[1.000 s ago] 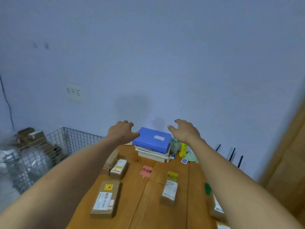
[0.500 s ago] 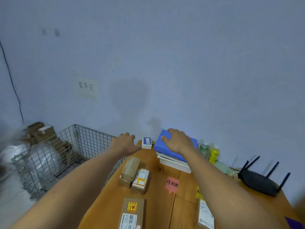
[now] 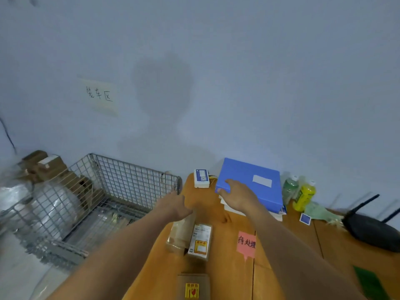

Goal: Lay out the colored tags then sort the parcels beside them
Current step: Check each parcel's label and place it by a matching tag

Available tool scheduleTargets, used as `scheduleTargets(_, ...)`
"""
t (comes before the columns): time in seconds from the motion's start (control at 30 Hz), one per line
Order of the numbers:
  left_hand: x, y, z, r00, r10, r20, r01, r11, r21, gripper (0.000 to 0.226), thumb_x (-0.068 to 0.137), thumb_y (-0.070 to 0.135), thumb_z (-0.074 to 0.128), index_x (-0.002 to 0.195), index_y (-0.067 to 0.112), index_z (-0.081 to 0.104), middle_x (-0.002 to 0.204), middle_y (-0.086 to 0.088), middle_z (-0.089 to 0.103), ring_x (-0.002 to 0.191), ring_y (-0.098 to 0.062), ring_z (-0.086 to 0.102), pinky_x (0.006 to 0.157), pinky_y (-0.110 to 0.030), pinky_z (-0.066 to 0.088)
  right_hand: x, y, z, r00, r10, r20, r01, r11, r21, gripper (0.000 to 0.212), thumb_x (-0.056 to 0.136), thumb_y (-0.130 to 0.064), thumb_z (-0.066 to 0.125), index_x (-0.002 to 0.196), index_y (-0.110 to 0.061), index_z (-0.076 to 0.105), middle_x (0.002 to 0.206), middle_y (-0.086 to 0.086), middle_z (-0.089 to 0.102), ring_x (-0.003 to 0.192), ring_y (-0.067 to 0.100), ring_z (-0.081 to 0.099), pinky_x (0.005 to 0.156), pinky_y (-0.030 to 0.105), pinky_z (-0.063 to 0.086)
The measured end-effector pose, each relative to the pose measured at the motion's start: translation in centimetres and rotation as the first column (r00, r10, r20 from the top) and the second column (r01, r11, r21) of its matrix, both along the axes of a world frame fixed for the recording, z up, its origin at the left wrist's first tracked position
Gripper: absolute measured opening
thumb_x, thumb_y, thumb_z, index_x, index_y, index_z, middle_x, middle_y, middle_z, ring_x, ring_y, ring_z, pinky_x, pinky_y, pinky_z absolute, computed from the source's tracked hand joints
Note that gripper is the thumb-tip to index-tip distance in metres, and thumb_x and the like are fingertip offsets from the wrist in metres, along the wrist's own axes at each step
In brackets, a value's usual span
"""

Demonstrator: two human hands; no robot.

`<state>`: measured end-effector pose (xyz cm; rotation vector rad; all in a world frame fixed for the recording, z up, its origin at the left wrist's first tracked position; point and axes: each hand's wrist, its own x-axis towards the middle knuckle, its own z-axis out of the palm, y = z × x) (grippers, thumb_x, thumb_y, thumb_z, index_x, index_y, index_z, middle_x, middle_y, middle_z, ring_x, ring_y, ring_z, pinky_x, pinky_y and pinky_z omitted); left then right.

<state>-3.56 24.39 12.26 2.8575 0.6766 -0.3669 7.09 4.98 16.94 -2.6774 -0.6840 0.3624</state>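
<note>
At the far end of the wooden table (image 3: 218, 278), the right hand (image 3: 240, 195) rests with fingers spread on the near-left corner of the blue box (image 3: 251, 180); the left hand (image 3: 173, 205) hovers open over two small parcels (image 3: 190, 239); a pink tag (image 3: 246, 244) lies just right of them; a wire basket (image 3: 112, 191) stands left of the table.

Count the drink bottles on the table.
2: a green bottle and a yellow bottle, side by side right of the blue box. Others may hide behind it.
</note>
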Motion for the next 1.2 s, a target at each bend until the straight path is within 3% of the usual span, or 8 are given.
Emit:
scheduleTargets(0.3,1.4,3.7,-6.0,0.988,-0.142,-0.066,0.133,0.983,-0.125,0.051,0.095,0.049,0.052,0.135,0.018,0.059,0.138,-0.008,0.055,0.127,-0.03,0.053,0.104,-0.046,0.046,-2.6,6.1,-3.7,0.984,-0.166,-0.068,0.169,0.984,0.049,0.06,0.103,-0.049,0.044,0.155,-0.021,0.034,0.16,0.005,0.038,0.147,0.028,0.035,0.116,0.045,0.032)
scheduleTargets(0.5,-0.5,2.7,-13.5,0.995,-0.007,-0.097,-0.019,0.965,-0.263,0.06,0.086,0.058,0.054,0.133,0.021,0.053,0.132,-0.006,0.06,0.117,-0.028,0.058,0.098,-0.048,0.05,-5.0,8.0,-8.0,0.96,-0.235,-0.15,0.235,0.972,-0.017,0.06,0.1,-0.049,0.049,0.153,-0.025,0.035,0.158,0.001,0.041,0.144,0.026,0.039,0.114,0.046,0.036)
scheduleTargets(0.63,-1.5,2.2,-16.0,0.996,-0.037,-0.085,0.017,0.974,-0.224,0.08,0.087,0.063,0.059,0.15,0.025,0.029,0.154,-0.011,0.036,0.136,-0.033,0.043,0.105,-0.052,0.041,-5.0,7.5,-11.4,0.938,-0.295,-0.183,0.298,0.954,-0.009,0.065,0.097,-0.054,0.051,0.154,-0.028,0.033,0.161,0.0,0.037,0.147,0.025,0.036,0.117,0.05,0.034)
scheduleTargets(0.77,-1.8,2.3,-16.9,0.997,0.078,0.004,-0.073,0.953,-0.293,0.077,0.083,0.059,0.071,0.141,0.027,0.032,0.146,-0.009,0.039,0.128,-0.03,0.049,0.099,-0.045,0.047,-6.4,7.0,-14.0,0.93,-0.32,-0.182,0.315,0.948,-0.056,0.065,0.097,-0.057,0.047,0.153,-0.027,0.037,0.158,-0.001,0.042,0.144,0.024,0.041,0.114,0.046,0.036)
scheduleTargets(0.9,-1.5,2.4,-16.7,0.975,0.201,0.093,-0.145,0.897,-0.418,0.073,0.079,0.041,0.08,0.134,0.019,0.038,0.136,-0.008,0.046,0.119,-0.027,0.054,0.092,-0.036,0.053,-7.4,5.9,-16.1,0.902,-0.333,-0.273,0.349,0.937,0.01,0.058,0.09,-0.062,0.052,0.141,-0.035,0.048,0.14,-0.004,0.059,0.124,0.018,0.059,0.103,0.045,0.05)
scheduleTargets(1.0,-0.8,3.8,-14.9,0.938,0.329,0.111,-0.17,0.715,-0.678,0.061,0.079,0.04,0.081,0.123,0.018,0.046,0.117,-0.003,0.06,0.1,-0.021,0.064,0.07,-0.026,0.054,-8.2,6.1,-14.9,0.895,-0.321,-0.31,0.357,0.932,0.067,0.058,0.091,-0.059,0.054,0.144,-0.037,0.045,0.146,-0.003,0.055,0.127,0.019,0.057,0.107,0.044,0.048)
scheduleTargets(1.1,-0.8,5.6,-11.3,0.908,0.42,0.018,-0.088,0.231,-0.969,0.054,0.089,0.037,0.074,0.131,0.017,0.047,0.115,-0.008,0.069,0.096,-0.025,0.072,0.079,-0.039,0.062,-8.4,7.0,-12.1,0.888,-0.33,-0.32,0.387,0.912,0.136,0.061,0.096,-0.056,0.051,0.15,-0.029,0.042,0.152,-0.001,0.049,0.136,0.023,0.048,0.11,0.043,0.041)
scheduleTargets(1.2,-1.7,7.1,-6.6,0.927,0.371,-0.06,0.007,-0.177,-0.984,0.046,0.095,0.033,0.063,0.134,0.011,0.055,0.123,-0.02,0.07,0.105,-0.034,0.073,0.093,-0.046,0.06,-8.3,8.7,-7.9,0.811,-0.359,-0.462,0.531,0.784,0.323,0.052,0.1,-0.051,0.048,0.142,-0.022,0.049,0.136,-0.001,0.058,0.118,0.019,0.056,0.099,0.04,0.049)
